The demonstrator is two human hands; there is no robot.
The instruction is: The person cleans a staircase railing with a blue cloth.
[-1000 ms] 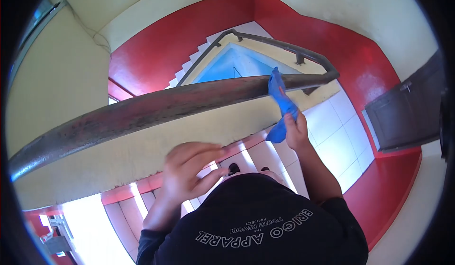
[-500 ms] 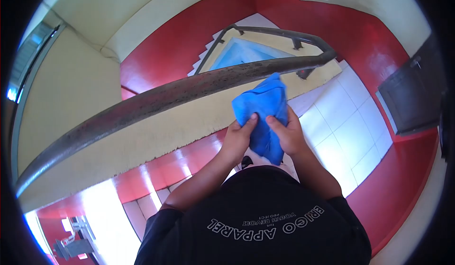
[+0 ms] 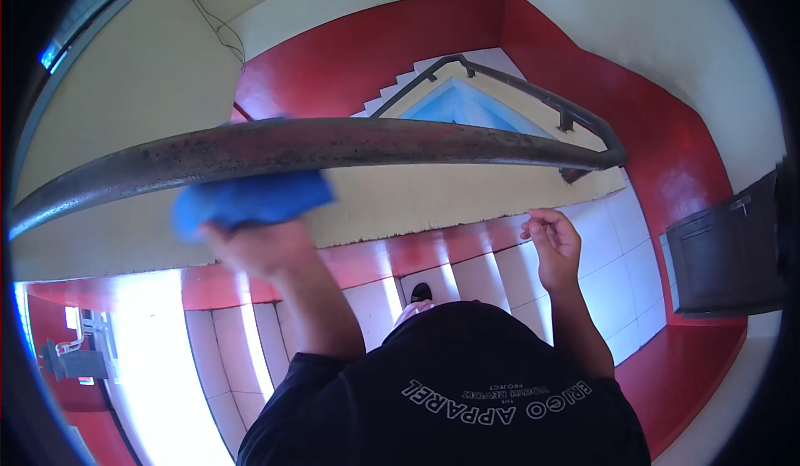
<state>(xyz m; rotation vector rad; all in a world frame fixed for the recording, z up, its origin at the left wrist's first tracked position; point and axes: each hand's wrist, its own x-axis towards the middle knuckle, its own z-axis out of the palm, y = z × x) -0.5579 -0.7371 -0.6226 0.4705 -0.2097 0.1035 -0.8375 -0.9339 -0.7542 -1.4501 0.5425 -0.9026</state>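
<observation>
Blue cloth (image 3: 250, 201) in left hand (image 3: 254, 245)

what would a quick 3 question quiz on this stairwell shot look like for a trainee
1. Which hand holds the blue cloth?
2. True or false: the right hand grips the handrail.
3. Where is the cloth relative to the handrail: A) draped over the top, B) just under it on the near side, C) lying on the floor tiles?

Key:
1. The left hand; it is motion-blurred.
2. False; the right hand hangs empty, fingers loosely curled, below the rail and apart from it.
3. B.
</observation>
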